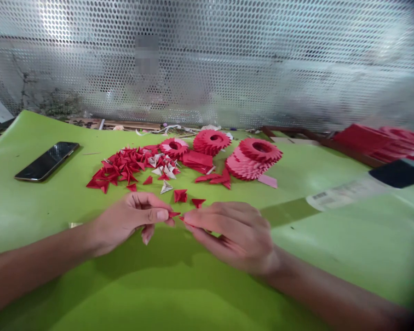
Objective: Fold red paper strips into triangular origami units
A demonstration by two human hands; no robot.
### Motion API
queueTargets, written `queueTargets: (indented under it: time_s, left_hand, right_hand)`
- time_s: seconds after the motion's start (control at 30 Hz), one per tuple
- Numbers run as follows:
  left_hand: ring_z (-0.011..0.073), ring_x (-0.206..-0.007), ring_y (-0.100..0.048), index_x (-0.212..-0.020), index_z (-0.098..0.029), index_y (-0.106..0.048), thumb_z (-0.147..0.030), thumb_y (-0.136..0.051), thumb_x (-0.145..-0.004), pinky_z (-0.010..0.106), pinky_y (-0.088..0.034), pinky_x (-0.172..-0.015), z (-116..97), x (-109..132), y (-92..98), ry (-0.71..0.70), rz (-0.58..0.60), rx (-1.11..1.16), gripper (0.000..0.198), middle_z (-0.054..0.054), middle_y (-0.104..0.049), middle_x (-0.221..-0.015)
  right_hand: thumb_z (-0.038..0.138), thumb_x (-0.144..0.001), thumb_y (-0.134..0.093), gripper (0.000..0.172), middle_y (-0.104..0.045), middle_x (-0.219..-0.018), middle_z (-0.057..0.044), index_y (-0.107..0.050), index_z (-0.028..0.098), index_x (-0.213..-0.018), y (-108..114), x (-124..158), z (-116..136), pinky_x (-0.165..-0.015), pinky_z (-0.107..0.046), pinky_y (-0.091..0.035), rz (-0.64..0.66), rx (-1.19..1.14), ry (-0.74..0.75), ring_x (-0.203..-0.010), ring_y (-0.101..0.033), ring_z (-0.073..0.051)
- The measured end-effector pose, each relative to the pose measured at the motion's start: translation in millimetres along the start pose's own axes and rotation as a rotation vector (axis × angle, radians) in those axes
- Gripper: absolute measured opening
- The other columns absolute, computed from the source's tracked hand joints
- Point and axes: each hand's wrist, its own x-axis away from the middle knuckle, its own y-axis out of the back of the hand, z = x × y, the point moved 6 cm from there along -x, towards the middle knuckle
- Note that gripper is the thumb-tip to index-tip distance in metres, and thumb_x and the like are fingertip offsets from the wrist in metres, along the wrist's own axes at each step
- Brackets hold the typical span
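Left hand (pixel 131 223) and right hand (pixel 231 236) pinch one red folded-paper triangle (pixel 174 214); two loose red paper triangles (pixel 180 196) at 12 o'clock on green counter (pixel 193 294).

Bright, flat light glares off the metal mesh (pixel 207 59); below it, soft shadows lie under the left hand (pixel 129 220) and right hand (pixel 231 236), and the frame's edges bow and blur.

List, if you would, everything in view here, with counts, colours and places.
Mat: one, lime green, covering the work surface.
Smartphone: one, black, left on the mat.
Folded paper triangles: too many to count, red, heaped left of centre.
White paper triangles: several, white, beside the heap.
Paper rings: three groups, red and pink, centre.
Card: one, pink, beside the rightmost rings.
Perforated metal screen: one, silver, behind the mat.
Left hand: one, pinching a small red paper triangle.
Right hand: one, fingertips beside that triangle.
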Motion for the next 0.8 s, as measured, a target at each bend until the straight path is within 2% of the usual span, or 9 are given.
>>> queueTargets:
  time_s: [0.33,0.8]
  left_hand:
    - [0.0042,-0.049,-0.055,-0.081,-0.019,-0.076,-0.036,-0.082,-0.078,0.015,-0.044,-0.045,-0.2,-0.2,-1.6,-0.004,0.038,-0.031,0.018,-0.001,-0.073,-0.078]
    - [0.0036,-0.051,-0.056,-0.085,-0.020,-0.076,-0.033,-0.079,-0.083,0.014,-0.045,-0.047,2.2,-0.7,0.8,-0.010,0.072,-0.058,0.013,-0.002,-0.074,-0.081]
  right_hand:
    - [0.010,-0.085,-0.072,0.024,-0.079,-0.093,0.000,-0.067,0.020,-0.107,-4.4,5.6,-5.1,-0.066,-0.021,-0.059,0.039,0.000,0.000,-0.073,-0.073,-0.011]
    - [0.014,-0.090,-0.067,0.013,-0.077,-0.081,0.000,-0.067,0.020,-0.101,-5.3,0.2,-5.1,-0.060,-0.021,-0.055,0.033,-0.014,-0.041,-0.067,-0.071,-0.012]
